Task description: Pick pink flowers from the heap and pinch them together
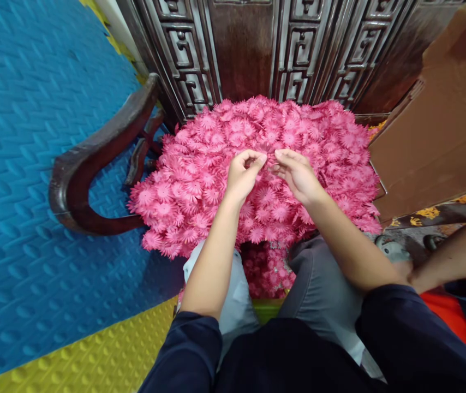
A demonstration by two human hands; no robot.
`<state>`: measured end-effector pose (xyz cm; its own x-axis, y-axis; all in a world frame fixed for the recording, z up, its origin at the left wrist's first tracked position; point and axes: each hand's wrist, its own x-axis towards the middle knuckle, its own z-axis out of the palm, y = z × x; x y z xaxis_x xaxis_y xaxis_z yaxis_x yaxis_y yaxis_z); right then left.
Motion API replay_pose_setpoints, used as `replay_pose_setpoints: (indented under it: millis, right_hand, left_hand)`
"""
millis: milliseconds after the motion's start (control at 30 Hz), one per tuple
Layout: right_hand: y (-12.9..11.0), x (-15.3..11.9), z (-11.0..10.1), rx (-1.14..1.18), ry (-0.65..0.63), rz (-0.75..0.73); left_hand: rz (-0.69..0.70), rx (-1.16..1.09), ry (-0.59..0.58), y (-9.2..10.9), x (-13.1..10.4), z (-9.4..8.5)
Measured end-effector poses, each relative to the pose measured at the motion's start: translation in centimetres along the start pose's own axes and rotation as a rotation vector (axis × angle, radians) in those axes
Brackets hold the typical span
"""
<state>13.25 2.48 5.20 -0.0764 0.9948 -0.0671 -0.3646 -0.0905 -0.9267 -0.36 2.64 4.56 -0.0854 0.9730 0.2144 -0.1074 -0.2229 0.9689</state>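
A large heap of pink artificial flowers (pixel 192 188) with thin pointed petals spreads in front of me. Over its middle, my left hand (pixel 244 173) pinches a slightly darker pink flower (pixel 266 147) between thumb and index finger. My right hand (pixel 296 172) meets it from the other side, its thumb and index fingertips closed at the flower's edge. The other fingers of the right hand are curled loosely. Whatever lies right between the fingertips is small and partly hidden.
A curved dark wooden armrest (pixel 73 169) stands left of the heap, over blue matting (pixel 20 164). Behind is a carved wooden panel (pixel 241 54). A brown cardboard sheet (pixel 433 136) leans at the right, near orange flowers (pixel 427 213). Another person's arm (pixel 454 256) reaches in at lower right.
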Motion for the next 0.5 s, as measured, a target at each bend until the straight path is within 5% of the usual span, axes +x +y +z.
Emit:
replay_pose_setpoints:
  millis: [167,500]
  right_hand:
    - [-0.1,-0.2,0.5,0.021,0.045,0.115]
    - [0.6,-0.3,1.6,0.001,0.172,0.067]
  left_hand:
    - [0.057,0.122,0.083,-0.1,-0.2,0.5]
    - [0.368,0.265,0.297,-1.7,-0.6,0.9]
